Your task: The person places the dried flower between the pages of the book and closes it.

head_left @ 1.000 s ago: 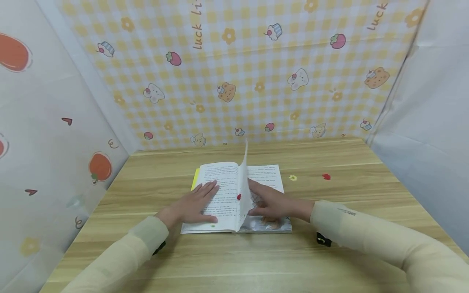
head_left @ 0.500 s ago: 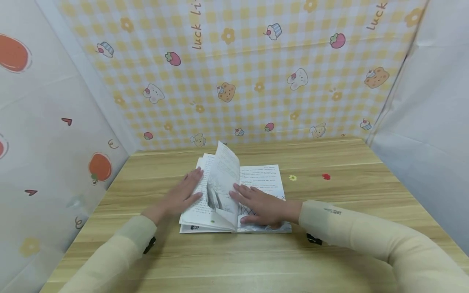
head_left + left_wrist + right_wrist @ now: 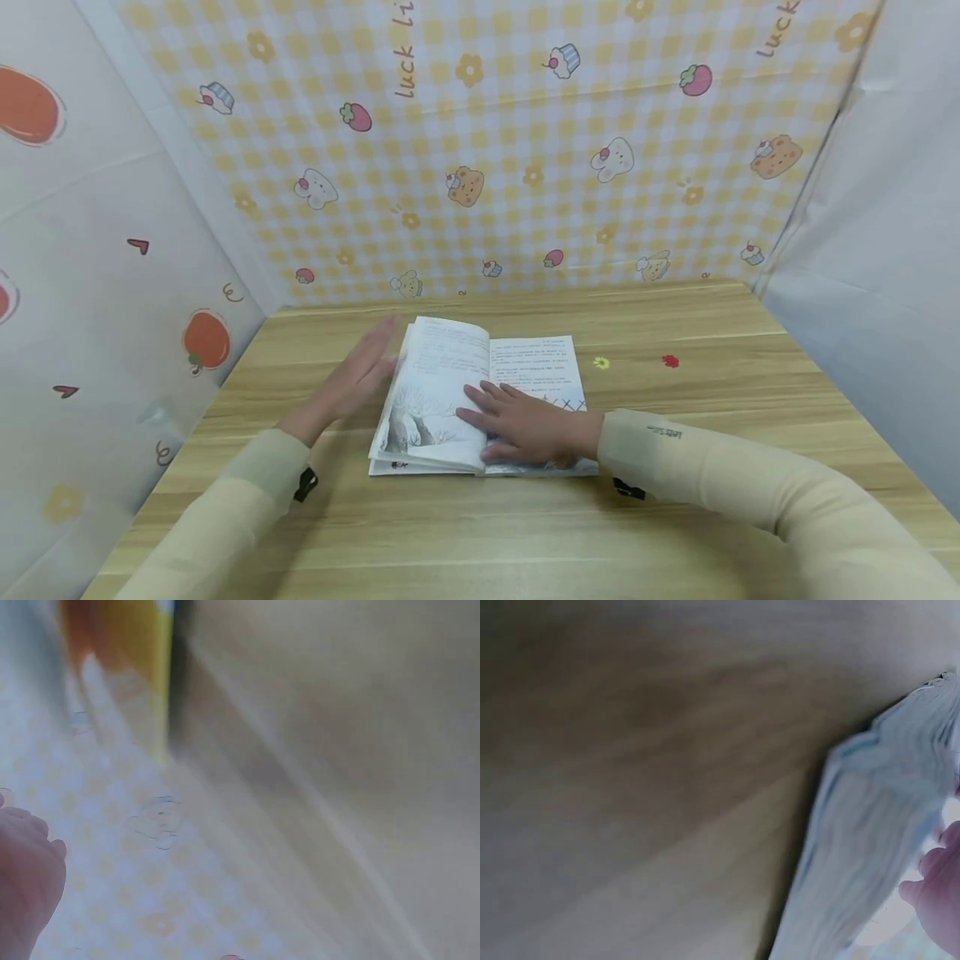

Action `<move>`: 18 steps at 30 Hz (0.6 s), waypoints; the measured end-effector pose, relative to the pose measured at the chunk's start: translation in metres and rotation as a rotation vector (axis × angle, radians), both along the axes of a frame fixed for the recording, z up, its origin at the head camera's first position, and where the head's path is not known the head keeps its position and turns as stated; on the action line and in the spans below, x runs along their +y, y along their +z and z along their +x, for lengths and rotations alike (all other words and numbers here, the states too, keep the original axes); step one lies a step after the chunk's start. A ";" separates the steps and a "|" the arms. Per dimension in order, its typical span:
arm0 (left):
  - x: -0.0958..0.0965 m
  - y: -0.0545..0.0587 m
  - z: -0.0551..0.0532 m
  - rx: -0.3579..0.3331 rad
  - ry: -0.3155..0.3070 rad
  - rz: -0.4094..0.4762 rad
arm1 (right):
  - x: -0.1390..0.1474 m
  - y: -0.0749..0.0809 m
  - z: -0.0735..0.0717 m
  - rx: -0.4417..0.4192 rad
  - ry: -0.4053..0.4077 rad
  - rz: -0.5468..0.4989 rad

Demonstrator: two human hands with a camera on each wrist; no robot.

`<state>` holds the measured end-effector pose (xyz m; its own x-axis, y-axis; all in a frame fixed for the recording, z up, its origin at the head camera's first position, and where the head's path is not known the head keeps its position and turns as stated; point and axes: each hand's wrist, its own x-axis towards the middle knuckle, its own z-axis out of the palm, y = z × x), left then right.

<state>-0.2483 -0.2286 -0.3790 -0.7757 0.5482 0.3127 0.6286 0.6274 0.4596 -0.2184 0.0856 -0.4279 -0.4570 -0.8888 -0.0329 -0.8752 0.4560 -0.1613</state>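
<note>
Right hand [image 3: 528, 423] across the open book [image 3: 446, 367]

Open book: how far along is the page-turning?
Done: the illustrated page lies on the left half of the book. In hand: the right hand rests across the gutter; the left hand holds nothing. Remaining, probably: flattening the left pages, gaping at their lower corner, perhaps turning the right page.
</note>
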 end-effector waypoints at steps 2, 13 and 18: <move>0.006 0.003 0.000 0.012 -0.018 -0.055 | -0.002 0.001 0.000 0.023 0.005 0.025; 0.047 -0.018 0.006 -0.005 -0.151 -0.478 | -0.008 0.007 0.001 0.089 0.007 0.118; 0.055 -0.026 0.010 -0.040 -0.174 -0.601 | -0.010 0.008 0.001 0.055 -0.002 0.129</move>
